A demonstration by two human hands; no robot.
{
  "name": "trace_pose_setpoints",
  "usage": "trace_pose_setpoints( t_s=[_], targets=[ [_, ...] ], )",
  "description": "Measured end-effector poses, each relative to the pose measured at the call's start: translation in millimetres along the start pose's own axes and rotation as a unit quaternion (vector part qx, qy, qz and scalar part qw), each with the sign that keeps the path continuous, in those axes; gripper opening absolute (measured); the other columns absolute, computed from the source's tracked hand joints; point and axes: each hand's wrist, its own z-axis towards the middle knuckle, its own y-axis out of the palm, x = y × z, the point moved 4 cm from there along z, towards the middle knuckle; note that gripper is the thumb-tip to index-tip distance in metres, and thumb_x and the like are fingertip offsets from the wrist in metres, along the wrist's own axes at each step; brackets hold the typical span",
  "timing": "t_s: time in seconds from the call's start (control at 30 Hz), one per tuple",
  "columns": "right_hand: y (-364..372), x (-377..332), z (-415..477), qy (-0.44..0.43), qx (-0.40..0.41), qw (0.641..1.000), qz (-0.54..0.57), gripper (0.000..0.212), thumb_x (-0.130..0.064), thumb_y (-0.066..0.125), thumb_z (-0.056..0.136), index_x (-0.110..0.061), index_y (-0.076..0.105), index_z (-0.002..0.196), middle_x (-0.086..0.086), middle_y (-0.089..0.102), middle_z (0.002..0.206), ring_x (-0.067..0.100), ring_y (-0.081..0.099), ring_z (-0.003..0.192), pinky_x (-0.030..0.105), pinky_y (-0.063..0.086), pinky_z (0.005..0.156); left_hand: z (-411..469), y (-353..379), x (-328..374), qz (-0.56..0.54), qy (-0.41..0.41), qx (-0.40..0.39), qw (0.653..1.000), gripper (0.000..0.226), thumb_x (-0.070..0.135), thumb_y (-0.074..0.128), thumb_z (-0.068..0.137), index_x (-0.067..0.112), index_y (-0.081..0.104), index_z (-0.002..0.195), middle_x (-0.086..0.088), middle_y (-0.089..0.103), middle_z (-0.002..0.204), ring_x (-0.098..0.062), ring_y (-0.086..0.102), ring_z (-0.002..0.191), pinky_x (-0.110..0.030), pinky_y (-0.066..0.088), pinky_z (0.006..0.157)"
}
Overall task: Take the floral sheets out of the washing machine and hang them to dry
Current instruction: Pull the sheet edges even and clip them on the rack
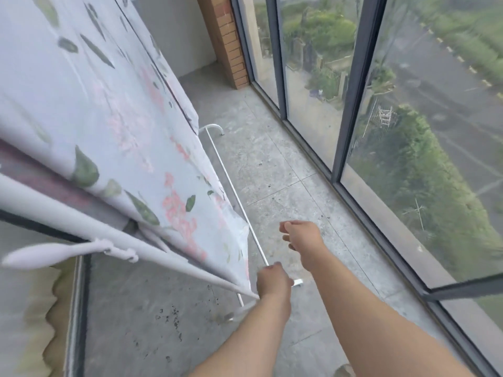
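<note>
A pale floral sheet (114, 126) with pink flowers and green leaves hangs over a white drying rack and fills the upper left. My left hand (272, 280) is closed on the sheet's lower corner near the rack's rail (190, 273). To the right of the sheet's edge, my right hand (300, 236) hovers with its fingers loosely curled and nothing in it. No washing machine is in view.
The rack's thin white base bar (231, 186) runs along the grey tiled floor (272, 164). Tall glass windows with dark frames (351, 91) line the right side, and a brick column (227, 36) stands at the far end. A stained wall edge is at the lower left.
</note>
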Motion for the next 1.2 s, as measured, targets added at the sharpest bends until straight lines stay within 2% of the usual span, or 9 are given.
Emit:
trace_pose_setpoints(
  t_s=[0.1, 0.13, 0.23, 0.37, 0.5, 0.6, 0.8, 1.0, 1.2],
  targets=[
    [-29, -42, -14, 0.013, 0.002, 1.000, 0.014, 0.021, -0.009, 0.052, 0.098, -0.013, 0.073, 0.098, 0.001, 0.073, 0.099, 0.021, 0.067, 0.093, 0.034, 0.051, 0.083, -27, 21, 47, 0.029, 0.015, 0.041, 0.999, 0.025, 0.013, 0.043, 0.099, 0.003, 0.066, 0.104, -0.012, 0.064, 0.072, -0.029, 0.067, 0.068, -0.027, 0.035, 0.053],
    [-36, -51, -14, 0.012, 0.000, 1.000, 0.022, 0.020, -0.010, 0.053, 0.098, -0.015, 0.072, 0.093, 0.001, 0.073, 0.098, 0.021, 0.067, 0.091, 0.036, 0.052, 0.084, -29, 26, 58, 0.031, 0.015, 0.036, 0.999, 0.026, 0.015, 0.045, 0.099, 0.002, 0.066, 0.108, -0.006, 0.060, 0.068, -0.026, 0.062, 0.062, -0.027, 0.038, 0.056],
    [-65, -84, 2, 0.021, -0.003, 0.999, 0.027, 0.017, -0.012, 0.056, 0.097, -0.017, 0.071, 0.088, 0.001, 0.074, 0.095, 0.022, 0.068, 0.089, 0.038, 0.053, 0.086, -24, 52, 89, 0.001, 0.012, 0.039, 0.999, 0.027, 0.014, 0.045, 0.100, 0.000, 0.062, 0.115, -0.003, 0.057, 0.072, -0.019, 0.054, 0.060, -0.026, 0.041, 0.059],
    [-109, -137, 46, 0.018, -0.035, 0.999, 0.015, 0.018, -0.014, 0.056, 0.097, -0.018, 0.072, 0.090, 0.001, 0.075, 0.099, 0.022, 0.070, 0.093, 0.034, 0.053, 0.085, -6, 95, 136, -0.083, 0.010, 0.118, 0.989, 0.017, 0.007, 0.043, 0.093, 0.008, 0.060, 0.090, -0.001, 0.060, 0.062, -0.022, 0.064, 0.067, -0.028, 0.035, 0.061],
    [-145, -188, 72, 0.022, -0.051, 0.998, -0.023, 0.017, -0.014, 0.057, 0.095, -0.016, 0.073, 0.091, 0.001, 0.076, 0.100, 0.020, 0.069, 0.088, 0.034, 0.053, 0.083, 2, 122, 172, -0.149, -0.025, 0.120, 0.981, 0.014, 0.002, 0.044, 0.094, 0.008, 0.054, 0.088, -0.002, 0.052, 0.065, -0.017, 0.056, 0.057, -0.028, 0.025, 0.052],
    [-154, -233, 94, 0.011, -0.064, 0.997, -0.052, 0.018, -0.014, 0.056, 0.096, -0.015, 0.073, 0.092, 0.002, 0.076, 0.101, 0.020, 0.068, 0.088, 0.037, 0.053, 0.089, -1, 130, 203, -0.155, -0.017, 0.147, 0.977, 0.016, 0.003, 0.046, 0.088, 0.010, 0.058, 0.080, -0.002, 0.058, 0.061, -0.016, 0.054, 0.053, -0.024, 0.025, 0.051],
    [-108, -316, 138, -0.003, -0.106, 0.990, -0.090, 0.020, -0.013, 0.055, 0.095, -0.015, 0.075, 0.094, 0.001, 0.076, 0.099, 0.020, 0.072, 0.094, 0.039, 0.054, 0.094, 20, 130, 280, -0.242, -0.006, 0.151, 0.958, 0.017, 0.008, 0.043, 0.094, 0.014, 0.056, 0.085, -0.001, 0.058, 0.079, -0.015, 0.058, 0.060, -0.024, 0.028, 0.053],
    [-30, -408, 209, -0.055, -0.151, 0.978, -0.135, 0.018, -0.014, 0.057, 0.095, -0.017, 0.074, 0.091, 0.002, 0.077, 0.100, 0.018, 0.069, 0.084, 0.030, 0.054, 0.080, 79, 126, 398, -0.321, 0.009, 0.132, 0.938, 0.017, 0.008, 0.045, 0.096, 0.015, 0.055, 0.085, 0.000, 0.059, 0.077, -0.015, 0.060, 0.062, -0.025, 0.027, 0.051],
    [57, -517, 287, -0.088, -0.148, 0.974, -0.146, 0.017, -0.016, 0.057, 0.095, -0.014, 0.074, 0.093, 0.005, 0.076, 0.102, 0.022, 0.072, 0.092, 0.035, 0.055, 0.089, 151, 120, 549, -0.358, 0.023, 0.111, 0.927, 0.018, 0.007, 0.043, 0.095, 0.015, 0.054, 0.084, -0.001, 0.057, 0.074, -0.015, 0.059, 0.060, -0.024, 0.024, 0.051]
  ],
)
